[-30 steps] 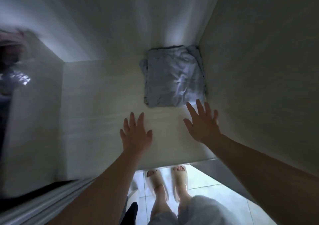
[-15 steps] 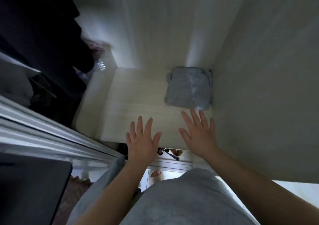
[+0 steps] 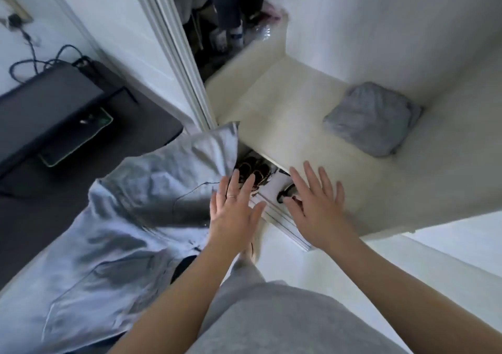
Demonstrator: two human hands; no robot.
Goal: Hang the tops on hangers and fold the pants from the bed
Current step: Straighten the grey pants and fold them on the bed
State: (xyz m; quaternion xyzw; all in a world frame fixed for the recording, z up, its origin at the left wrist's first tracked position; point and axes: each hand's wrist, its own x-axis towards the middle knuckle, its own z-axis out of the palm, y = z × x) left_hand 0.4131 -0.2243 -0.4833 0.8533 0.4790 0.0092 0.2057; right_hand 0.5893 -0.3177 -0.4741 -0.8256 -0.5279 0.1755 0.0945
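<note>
A folded grey pair of pants (image 3: 370, 118) lies on the pale wardrobe shelf (image 3: 274, 117), pushed into its far right corner. My left hand (image 3: 233, 209) and my right hand (image 3: 315, 204) hover side by side in front of the shelf's near edge, fingers spread and straight, holding nothing. Neither hand touches the pants. A ring shows on my left hand. Dark clothes (image 3: 228, 5) hang in the wardrobe section to the left.
A white sliding-door frame (image 3: 173, 52) stands left of the shelf. Below the shelf's edge I see shoes (image 3: 252, 168). A dark desk (image 3: 89, 147) with a monitor and cables sits at the left. My grey top (image 3: 122, 231) fills the lower left.
Both hands drew back from the shelf, away from the folded pants. My view pulled out of the wardrobe and swung left, bringing the desk and door frame into sight.
</note>
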